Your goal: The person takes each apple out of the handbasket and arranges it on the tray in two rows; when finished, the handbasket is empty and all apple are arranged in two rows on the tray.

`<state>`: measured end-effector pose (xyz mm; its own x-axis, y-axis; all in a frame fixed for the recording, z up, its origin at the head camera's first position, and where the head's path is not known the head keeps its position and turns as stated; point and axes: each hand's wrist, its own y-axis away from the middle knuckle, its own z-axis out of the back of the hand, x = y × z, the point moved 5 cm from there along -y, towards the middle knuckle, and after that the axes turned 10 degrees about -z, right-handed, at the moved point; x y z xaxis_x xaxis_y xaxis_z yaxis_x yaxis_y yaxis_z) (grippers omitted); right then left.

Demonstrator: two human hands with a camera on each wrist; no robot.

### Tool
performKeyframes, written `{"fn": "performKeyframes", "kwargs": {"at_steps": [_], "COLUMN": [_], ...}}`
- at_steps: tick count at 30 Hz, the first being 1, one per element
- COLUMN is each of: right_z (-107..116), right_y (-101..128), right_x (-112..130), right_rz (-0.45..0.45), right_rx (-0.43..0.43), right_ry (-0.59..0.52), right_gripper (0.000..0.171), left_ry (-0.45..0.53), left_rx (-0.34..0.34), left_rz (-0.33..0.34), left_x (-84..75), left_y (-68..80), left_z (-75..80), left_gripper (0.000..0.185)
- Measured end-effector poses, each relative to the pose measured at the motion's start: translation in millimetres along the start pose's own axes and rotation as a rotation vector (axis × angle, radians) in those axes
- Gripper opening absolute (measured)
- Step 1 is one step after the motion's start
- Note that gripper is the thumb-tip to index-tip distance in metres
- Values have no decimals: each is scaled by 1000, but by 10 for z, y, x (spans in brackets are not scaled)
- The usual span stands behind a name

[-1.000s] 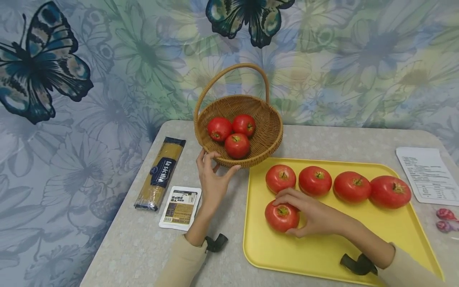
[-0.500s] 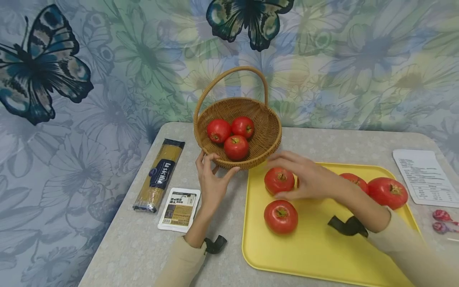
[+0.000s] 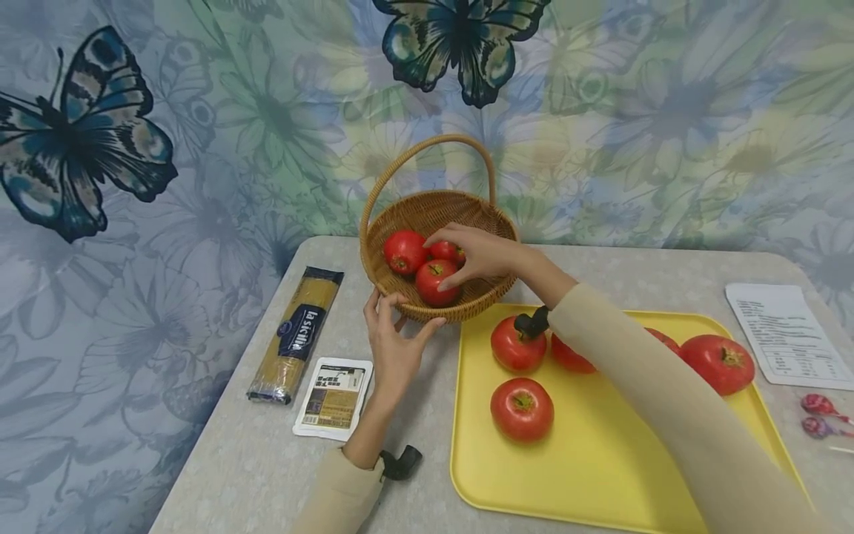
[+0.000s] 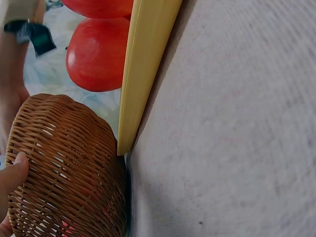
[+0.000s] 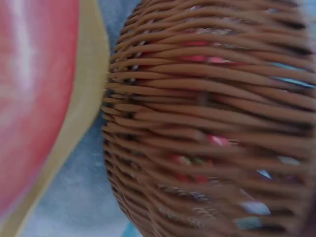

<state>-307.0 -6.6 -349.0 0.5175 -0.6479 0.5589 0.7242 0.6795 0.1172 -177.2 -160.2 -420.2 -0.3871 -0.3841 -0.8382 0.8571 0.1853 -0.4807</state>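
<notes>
A wicker basket (image 3: 480, 304) stands at the back of the table, and three red apples lie in it. My left hand (image 3: 394, 345) holds its near rim, thumb against the outer weave in the left wrist view. Inside the basket, my right hand (image 3: 483, 256) reaches in from the right with thumb and fingers spread. Its fingertips are over the back apple (image 3: 443, 251), which they partly cover. The thumb overlaps the front apple (image 3: 437, 283); the left apple (image 3: 405, 252) lies beside the fingertips. The right wrist view shows mostly the basket's outer weave.
A yellow tray (image 3: 574, 475) with several red apples, one of them a near apple (image 3: 522, 409), lies right of the basket, partly under my right sleeve. At left are a spaghetti pack (image 3: 296, 334) and a white packet (image 3: 333, 397). A printed sheet (image 3: 790, 334) and lollipops (image 3: 821, 415) lie far right.
My right hand has let go of the near apple on the tray, passed over the tray and moved left into the basket. My left hand stays on the rim.
</notes>
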Motion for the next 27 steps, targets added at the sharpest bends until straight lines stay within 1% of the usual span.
{"fn": "performKeyframes", "kwargs": {"at_steps": [2, 5, 10, 16, 22, 27], "right_z": [-87, -182, -267, -302, -327, -349], "right_y": [-99, -187, -250, -288, -285, -273], "right_x": [-45, -83, -118, -122, -110, -77], "right_rz": [-19, -21, -31, -45, -82, -81], "right_rx": [48, 86, 100, 110, 125, 140], "right_ry": [11, 18, 71, 156, 157, 172], "right_gripper": [73, 71, 70, 66, 67, 69], "left_ry": [2, 5, -4, -9, -21, -23], "left_rx": [-2, -1, 7, 6, 11, 10], "left_rz": [-7, -21, -17, -5, -10, -21], "left_x": [-1, -8, -19, -19, -7, 0], "left_y": [5, 8, -2, -12, -12, -10], "left_z": [0, -6, -7, 10, 17, 28], "left_gripper": [57, 57, 57, 58, 57, 58]}}
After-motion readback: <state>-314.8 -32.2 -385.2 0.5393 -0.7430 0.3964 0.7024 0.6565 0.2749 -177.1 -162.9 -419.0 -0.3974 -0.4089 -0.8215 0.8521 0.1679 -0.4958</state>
